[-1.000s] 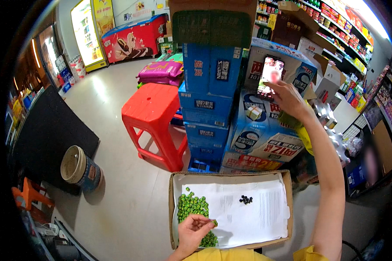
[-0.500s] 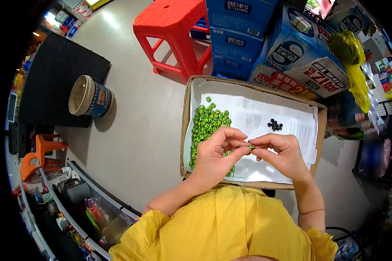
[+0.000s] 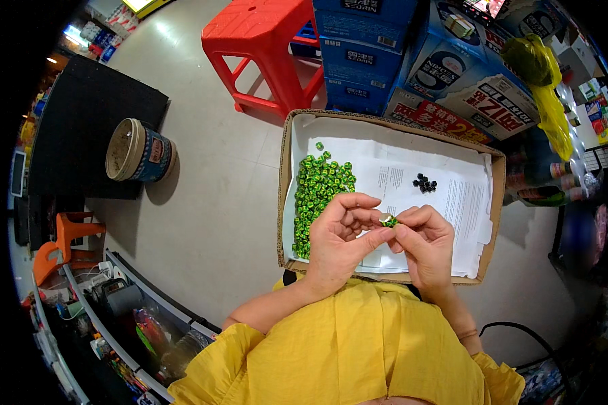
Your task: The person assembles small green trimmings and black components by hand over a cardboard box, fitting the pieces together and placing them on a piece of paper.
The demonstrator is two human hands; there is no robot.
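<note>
Over the near part of a shallow cardboard tray [image 3: 498,196] my two hands meet, fingertips together. Between them is a small shiny green piece [image 3: 389,221] with a pale patch on it, perhaps a wrapper. My left hand [image 3: 341,236] pinches it from the left by thumb and fingers. My right hand [image 3: 427,248] closes its thumb and forefinger on its right side. A heap of similar green pieces [image 3: 317,182] covers the tray's left side, partly hidden by my left hand. Farther right sits a small cluster of black pieces [image 3: 424,183].
White printed sheets [image 3: 378,152] line the tray. Beyond it stand a red stool [image 3: 263,54] and stacked blue boxes [image 3: 358,54]. A yellow plastic bag [image 3: 547,88] hangs at far right. Leftward are a bucket [image 3: 142,152] and a grey-edged shelf [image 3: 155,297].
The green piece now shows a pale patch and looks larger between my fingertips. My right hand and forearm have drawn inward and slightly lower. The view has shifted a little.
</note>
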